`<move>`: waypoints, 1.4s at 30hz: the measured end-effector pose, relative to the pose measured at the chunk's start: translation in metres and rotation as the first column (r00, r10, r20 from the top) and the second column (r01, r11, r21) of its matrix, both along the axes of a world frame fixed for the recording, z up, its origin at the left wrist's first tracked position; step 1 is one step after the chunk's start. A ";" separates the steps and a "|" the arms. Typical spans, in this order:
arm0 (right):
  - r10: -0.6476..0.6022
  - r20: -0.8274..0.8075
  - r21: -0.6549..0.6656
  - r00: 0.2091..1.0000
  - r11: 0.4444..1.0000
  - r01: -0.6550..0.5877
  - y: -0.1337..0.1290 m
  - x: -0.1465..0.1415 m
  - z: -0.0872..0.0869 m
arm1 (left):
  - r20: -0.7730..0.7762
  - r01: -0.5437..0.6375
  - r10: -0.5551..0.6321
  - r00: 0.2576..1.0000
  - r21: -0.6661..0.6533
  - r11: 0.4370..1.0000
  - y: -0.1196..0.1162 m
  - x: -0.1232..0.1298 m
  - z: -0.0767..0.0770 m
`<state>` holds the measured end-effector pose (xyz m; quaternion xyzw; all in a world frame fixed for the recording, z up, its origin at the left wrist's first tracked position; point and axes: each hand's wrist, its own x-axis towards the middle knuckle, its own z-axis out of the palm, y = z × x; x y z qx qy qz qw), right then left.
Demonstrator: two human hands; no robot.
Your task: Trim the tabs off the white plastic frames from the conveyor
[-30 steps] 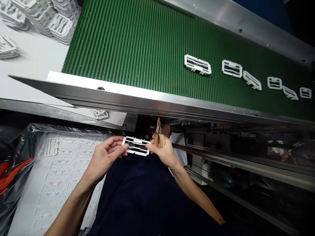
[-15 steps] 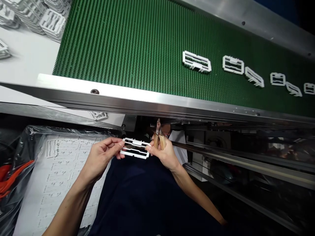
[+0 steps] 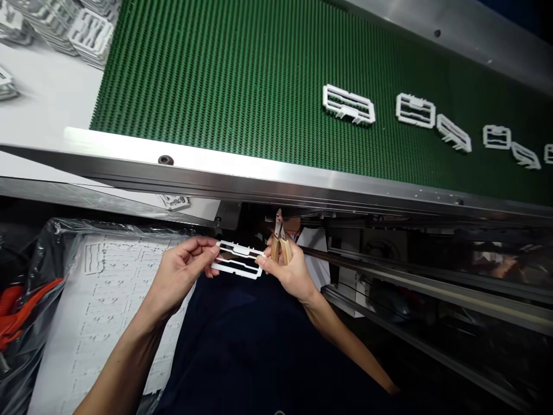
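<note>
A thin white plastic frame [image 3: 241, 251] with slots and small prongs is held level in front of my body, below the conveyor edge. My left hand [image 3: 184, 270] pinches its left end between thumb and fingers. At its right end, my right hand [image 3: 290, 273] grips the frame with the thumb and fingertips. That same hand also carries a pair of nippers [image 3: 286, 251] with tan handles, their metal jaws pointing up, away from the frame. The fingers behind the frame are partly hidden.
Similar white frames [image 3: 349, 104] lie on the green conveyor belt [image 3: 207, 75], which has a metal side rail [image 3: 242, 164]. Stacked frames [image 3: 90, 37] stand at upper left. Below left, a plastic-lined box holds layered white parts [image 3: 108, 300], beside an orange-handled tool [image 3: 32, 311].
Both hands keep nearly the same hold and place. The frames on the belt appear slightly farther right, while the whole view has also shifted a little.
</note>
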<state>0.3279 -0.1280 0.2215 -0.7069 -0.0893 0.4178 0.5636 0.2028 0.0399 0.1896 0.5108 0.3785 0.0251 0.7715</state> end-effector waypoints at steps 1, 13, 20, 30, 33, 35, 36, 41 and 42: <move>0.004 0.001 -0.001 1.000 1.000 -0.004 0.000 0.000 0.001 | 0.006 0.016 -0.016 1.000 0.009 1.000 0.001 0.000 0.002; 0.220 -0.026 0.011 0.975 0.975 -0.220 -0.001 -0.002 0.013 | 0.088 0.506 -0.503 0.860 -0.009 0.863 -0.010 0.002 0.017; 0.184 -0.009 0.048 0.983 0.982 -0.183 -0.005 0.004 0.009 | 0.270 0.578 -0.534 0.802 -0.119 0.808 -0.008 -0.008 0.011; 0.215 0.009 0.044 0.977 0.976 -0.215 -0.008 0.003 0.004 | 0.240 0.569 -0.529 0.814 -0.150 0.808 -0.014 -0.010 0.013; 0.243 0.085 -0.001 0.966 0.970 -0.243 -0.007 0.000 0.008 | 0.107 0.412 -0.401 0.910 -0.119 0.904 -0.028 -0.004 0.011; 0.252 0.130 -0.023 0.959 0.968 -0.251 -0.007 -0.001 0.010 | 0.072 0.349 -0.344 0.936 -0.095 0.932 -0.035 -0.002 0.010; 0.253 0.135 -0.025 0.958 0.967 -0.252 -0.007 -0.001 0.010 | 0.082 0.350 -0.343 0.936 -0.088 0.933 -0.036 -0.002 0.010; 0.236 0.079 0.011 0.968 0.971 -0.238 -0.009 0.006 0.009 | 0.220 0.487 -0.459 0.861 -0.095 0.868 -0.027 -0.009 0.013; 0.235 0.076 0.012 0.969 0.972 -0.237 -0.010 0.007 0.009 | 0.238 0.509 -0.476 0.846 -0.100 0.855 -0.025 -0.010 0.013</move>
